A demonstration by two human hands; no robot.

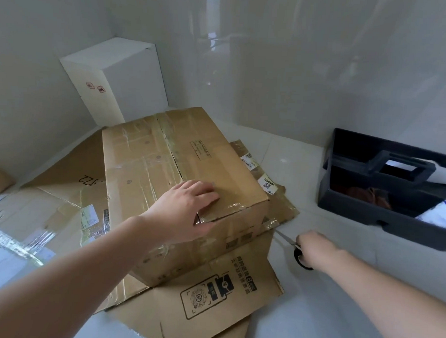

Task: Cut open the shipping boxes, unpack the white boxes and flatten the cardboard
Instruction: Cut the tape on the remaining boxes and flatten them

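The taped brown cardboard shipping box sat on flattened cardboard sheets on the floor. The left hand lay flat on its near top edge, fingers straight. The right hand, just right of the box, gripped silver scissors, blades pointing toward the box's near right corner; the lengthwise taped seam ran away from the fingers.

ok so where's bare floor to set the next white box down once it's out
Bare tile lies between the taped shipping box and the black tote, running back to the wall, and in front of the tote around the right hand gripping the scissors. The left is crowded: flattened cardboard spreads toward the white box in the corner.
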